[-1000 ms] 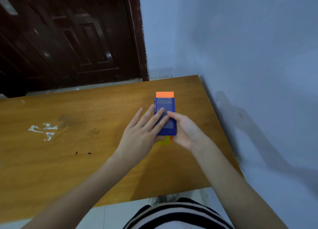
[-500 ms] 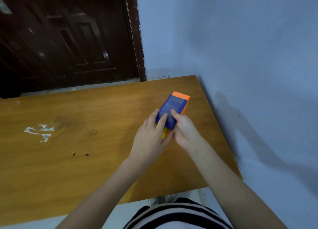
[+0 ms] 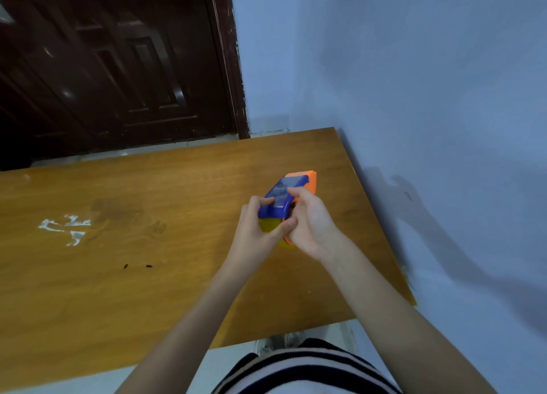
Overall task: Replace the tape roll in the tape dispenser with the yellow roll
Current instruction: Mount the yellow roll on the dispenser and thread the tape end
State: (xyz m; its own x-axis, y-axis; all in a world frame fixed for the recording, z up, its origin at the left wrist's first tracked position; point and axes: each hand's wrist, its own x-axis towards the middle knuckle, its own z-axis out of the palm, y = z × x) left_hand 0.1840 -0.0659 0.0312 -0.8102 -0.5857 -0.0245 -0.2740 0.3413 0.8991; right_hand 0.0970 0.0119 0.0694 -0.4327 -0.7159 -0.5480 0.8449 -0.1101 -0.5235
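Head view
Tape dispenser (image 3: 284, 198): blue and orange, held tilted above the wooden table (image 3: 148, 260).
Yellow roll (image 3: 269, 226): at the dispenser's near end, between both hands.
Left hand (image 3: 256, 228): fingers curled, gripping dispenser and roll.
Right hand (image 3: 310, 219): fingers curled round the dispenser's right side.

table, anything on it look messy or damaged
Yes: white smears mark the wooden table at its left, beside a darker stain, with two small dark specks nearer the person. Whether they are paint or residue cannot be told.
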